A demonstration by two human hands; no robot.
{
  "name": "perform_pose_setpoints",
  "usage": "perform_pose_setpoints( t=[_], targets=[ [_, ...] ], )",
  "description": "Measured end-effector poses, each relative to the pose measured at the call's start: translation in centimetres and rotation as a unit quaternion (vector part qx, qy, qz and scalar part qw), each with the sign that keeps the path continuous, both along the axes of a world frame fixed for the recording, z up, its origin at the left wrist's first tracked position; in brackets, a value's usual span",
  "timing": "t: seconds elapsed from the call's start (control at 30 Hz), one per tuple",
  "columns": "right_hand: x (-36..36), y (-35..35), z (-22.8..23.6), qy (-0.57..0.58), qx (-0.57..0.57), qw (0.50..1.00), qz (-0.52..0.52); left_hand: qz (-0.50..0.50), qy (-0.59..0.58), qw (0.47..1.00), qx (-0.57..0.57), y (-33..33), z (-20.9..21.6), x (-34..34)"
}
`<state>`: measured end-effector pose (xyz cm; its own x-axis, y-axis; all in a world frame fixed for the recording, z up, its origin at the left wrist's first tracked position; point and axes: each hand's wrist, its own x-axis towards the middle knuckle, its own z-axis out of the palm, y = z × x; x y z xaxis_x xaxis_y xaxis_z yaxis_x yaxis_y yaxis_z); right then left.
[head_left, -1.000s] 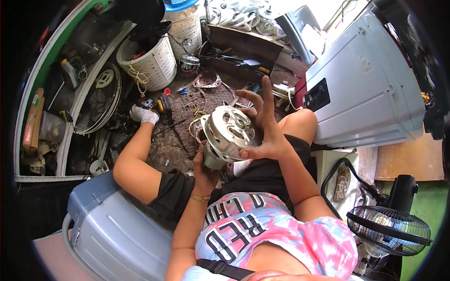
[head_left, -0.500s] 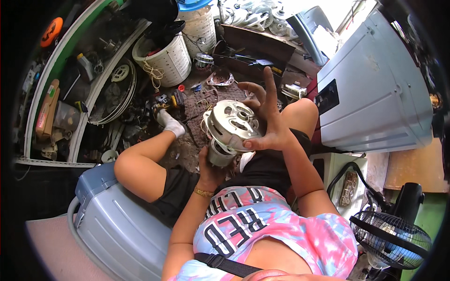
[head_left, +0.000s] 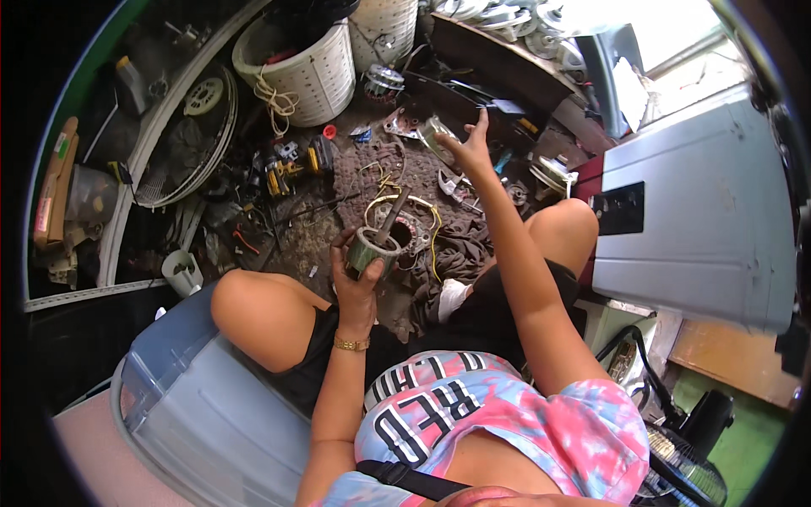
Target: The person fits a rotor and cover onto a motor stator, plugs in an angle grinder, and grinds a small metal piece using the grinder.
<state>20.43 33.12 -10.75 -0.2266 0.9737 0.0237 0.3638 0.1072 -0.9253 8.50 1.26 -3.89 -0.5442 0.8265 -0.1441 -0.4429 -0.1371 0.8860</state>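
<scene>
Just left of the ring-shaped stator (head_left: 420, 234), the fingers of the left hand (head_left: 356, 291) are wrapped around a metal rotor (head_left: 365, 253), its shaft slanting up and away to the right (passing in front of the stator in this view). Beyond the stator and to its right, the right hand (head_left: 473, 152) has its thumb at a round metal cover (head_left: 433, 135) and its other fingers spread; whether it grips cannot be told. Dark cloth (head_left: 473, 243) lies right of the stator, a yellow-and-black drill (head_left: 283, 179) farther off to its left.
</scene>
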Motion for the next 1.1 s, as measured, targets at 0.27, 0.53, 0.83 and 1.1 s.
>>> perform_pose_setpoints(
  t=[0.27,0.53,0.83,1.1],
  targets=[
    [-6.4,3.3,-16.8,-0.311,0.026,0.948,-0.069,0.031,0.038,0.998,-0.029,5.9,-3.1,-8.1],
    [-8.1,4.0,-11.9,0.033,-0.064,0.990,0.123,-0.013,-0.009,0.999,-0.041,12.4,-5.9,-11.7],
    [-6.8,-4.5,4.8,0.072,0.019,0.966,0.249,-0.127,0.008,0.992,0.029,14.8,-4.7,-8.9],
    [-2.0,-10.5,9.3,0.088,0.064,0.971,0.214,-0.143,-0.039,0.984,0.095,10.0,-0.4,-4.2]
  ],
)
